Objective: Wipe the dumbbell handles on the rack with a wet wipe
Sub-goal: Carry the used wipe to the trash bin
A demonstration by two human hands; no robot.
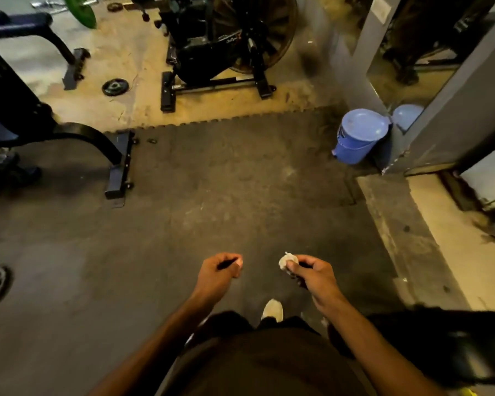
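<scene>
While the person stands on the dark rubber mat (183, 224), head view: right hand (312, 274) pinches a crumpled white wet wipe (288, 260) at its fingertips, out in front of the body. Left hand (219, 270) is curled beside it, the two apart. A small white bit shows at its fingertips; cannot tell whether it grips anything. Blue pedal bin (357, 138) ahead right, against the wall. Exercise bike (220, 52) beyond the mat.

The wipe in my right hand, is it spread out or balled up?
Balled up: the wet wipe is a small crumpled white wad pinched by the right hand.
</scene>
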